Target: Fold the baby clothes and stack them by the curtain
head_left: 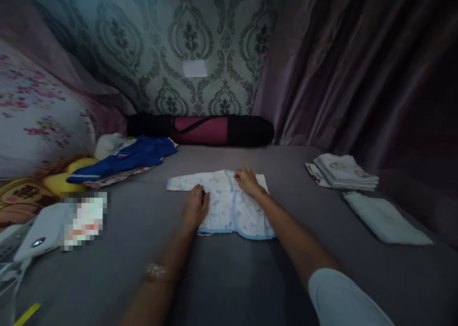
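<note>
A grey bed carries a white baby shirt laid flat at its middle. On the shirt's left side the left hand presses flat, fingers together; at its collar the right hand pinches the fabric. Right of the shirt sits a folded stack.

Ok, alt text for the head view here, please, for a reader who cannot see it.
Two bare hands press on a small white baby shirt spread on a grey bed: the left hand flat near its one outstretched sleeve, the right hand at the collar. Folded white clothes lie to the right, a blue garment to the left.
</note>
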Tool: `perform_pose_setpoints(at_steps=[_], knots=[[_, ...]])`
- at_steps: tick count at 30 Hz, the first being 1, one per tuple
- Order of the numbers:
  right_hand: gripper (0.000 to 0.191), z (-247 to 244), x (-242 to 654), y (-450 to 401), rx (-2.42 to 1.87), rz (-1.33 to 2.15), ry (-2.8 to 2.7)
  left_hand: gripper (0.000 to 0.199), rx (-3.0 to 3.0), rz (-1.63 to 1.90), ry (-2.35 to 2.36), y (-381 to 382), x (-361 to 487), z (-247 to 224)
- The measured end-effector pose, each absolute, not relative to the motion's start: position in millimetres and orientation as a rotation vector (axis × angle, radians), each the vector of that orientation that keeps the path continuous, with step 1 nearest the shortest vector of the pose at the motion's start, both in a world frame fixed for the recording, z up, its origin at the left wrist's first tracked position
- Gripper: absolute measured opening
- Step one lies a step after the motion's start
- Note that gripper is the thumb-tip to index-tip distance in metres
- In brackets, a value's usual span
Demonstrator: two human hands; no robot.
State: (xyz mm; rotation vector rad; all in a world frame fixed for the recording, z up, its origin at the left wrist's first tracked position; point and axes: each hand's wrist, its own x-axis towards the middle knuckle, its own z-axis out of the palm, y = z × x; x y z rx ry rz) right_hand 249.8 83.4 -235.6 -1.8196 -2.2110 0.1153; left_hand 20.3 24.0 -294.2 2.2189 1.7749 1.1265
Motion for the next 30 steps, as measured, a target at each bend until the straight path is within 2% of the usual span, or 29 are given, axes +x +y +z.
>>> perform_pose_setpoints(at_steps=[10, 16, 21, 30], knots=[[0.027, -234, 244, 68, -1.782, 0.086, -2.098, 0.037, 2.211, 1.106, 1.795, 22, 21, -292], [0.043, -229, 243, 44, -1.769, 0.206, -2.249, 0.038, 2.229, 1.117, 1.773, 23, 20, -294], [0.062, -232, 236, 18, -1.74, 0.462, -2.402, 0.038, 2.261, 1.164, 1.735, 25, 19, -297], [0.064, -245, 235, 15, -1.747, 0.389, -2.361, 0.036, 2.093, 1.21, 1.863, 39, 7, -283]])
